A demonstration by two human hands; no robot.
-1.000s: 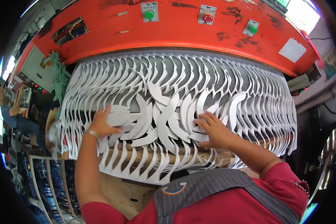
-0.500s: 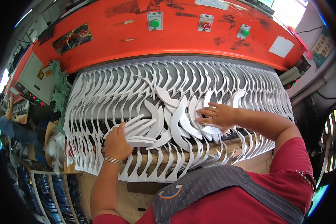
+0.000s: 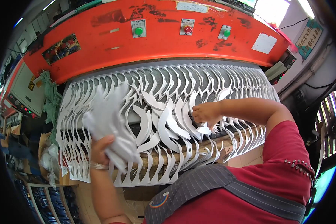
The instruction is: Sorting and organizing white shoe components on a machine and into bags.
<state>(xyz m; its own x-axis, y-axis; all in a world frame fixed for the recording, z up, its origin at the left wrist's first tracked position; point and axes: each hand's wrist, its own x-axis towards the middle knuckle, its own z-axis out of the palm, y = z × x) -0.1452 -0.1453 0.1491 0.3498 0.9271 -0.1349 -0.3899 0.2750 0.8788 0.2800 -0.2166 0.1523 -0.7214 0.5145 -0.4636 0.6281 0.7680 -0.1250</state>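
Observation:
My left hand (image 3: 100,149) is closed round a bundle of curved white foam pieces (image 3: 114,128), raised off the sheet and smeared by motion. Over the middle of the cut white sheet (image 3: 160,167) lies a loose heap of crescent-shaped white foam pieces (image 3: 164,125), several overlapping. At the heap's right edge, my right hand (image 3: 208,114) has its fingers curled down on white pieces; its fingertips are partly hidden, with a small piece showing just beneath them. The sheet is a lattice of thin wavy strips with crescent openings.
Beyond the sheet stands a red machine beam (image 3: 153,46) with two green buttons and a red one. A grey control box (image 3: 26,87) and green shredded strands (image 3: 49,100) are at left. Below left is a rack (image 3: 48,198) of dark items. A pipe (image 3: 311,72) runs at right.
My left hand has lifted its bundle of foam pieces off the sheet, turning it upright and leftward. My right hand's spread fingers have curled in at the heap. The whole view has shifted slightly.

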